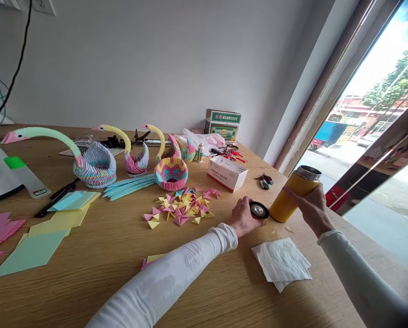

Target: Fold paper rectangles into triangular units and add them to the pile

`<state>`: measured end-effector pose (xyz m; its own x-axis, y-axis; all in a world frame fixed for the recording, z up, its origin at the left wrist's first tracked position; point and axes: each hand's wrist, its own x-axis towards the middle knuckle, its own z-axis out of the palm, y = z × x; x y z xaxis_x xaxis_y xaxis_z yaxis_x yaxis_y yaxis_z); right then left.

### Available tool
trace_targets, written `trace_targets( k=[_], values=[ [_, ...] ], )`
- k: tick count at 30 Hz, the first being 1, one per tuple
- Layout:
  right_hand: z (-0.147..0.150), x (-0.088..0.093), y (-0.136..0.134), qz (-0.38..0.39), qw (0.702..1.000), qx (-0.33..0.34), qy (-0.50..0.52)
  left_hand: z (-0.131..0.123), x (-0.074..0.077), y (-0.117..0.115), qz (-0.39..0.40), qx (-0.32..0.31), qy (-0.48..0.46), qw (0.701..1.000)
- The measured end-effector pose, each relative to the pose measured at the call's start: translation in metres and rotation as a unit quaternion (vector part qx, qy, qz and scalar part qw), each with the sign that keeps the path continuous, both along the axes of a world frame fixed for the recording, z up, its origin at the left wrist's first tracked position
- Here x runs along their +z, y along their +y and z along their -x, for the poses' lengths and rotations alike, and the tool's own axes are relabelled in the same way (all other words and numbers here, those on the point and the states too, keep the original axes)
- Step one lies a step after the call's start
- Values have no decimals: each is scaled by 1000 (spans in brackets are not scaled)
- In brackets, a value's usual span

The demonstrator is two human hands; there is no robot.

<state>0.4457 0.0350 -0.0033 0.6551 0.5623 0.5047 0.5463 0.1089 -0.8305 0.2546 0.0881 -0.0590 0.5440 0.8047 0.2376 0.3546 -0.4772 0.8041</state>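
Observation:
My right hand [312,207] is wrapped round a yellow vacuum flask [286,200], which stands at the table's right side with its steel mouth uncovered. Just left of it, my left hand [244,217] grips the flask's black lid [259,210], its underside with a metallic centre facing up. A folded white tissue [282,260] lies on the table in front of the flask. Folded pink and yellow paper triangles [181,206] form a loose heap to the left of my left hand.
Paper swans [94,164] stand along the back left, near blue paper strips [130,186]. A sticky note box [227,173] sits behind my left hand, with keys [265,181] to its right. Coloured paper sheets [33,248] lie at left. A green carton [223,124] stands by the wall.

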Motion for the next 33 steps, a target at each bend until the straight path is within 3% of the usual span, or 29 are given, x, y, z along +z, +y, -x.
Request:
trace_targets(
  k=[8,13,18,26,33],
  values=[
    [-1,15,-12,113,988,-19,-105,-2,58,10,28,-20,-103,994],
    [-7,22,-20,178,956,8,-235,-6,77,14,56,-45,-164,984],
    [-13,24,-26,234,922,23,-307,-15,74,19,78,-67,-177,979],
    [-22,29,-30,270,881,31,-386,-30,52,20,97,-76,-196,973],
    [-27,32,-32,294,860,47,-416,-41,41,17,134,-67,-198,969]
  ],
)
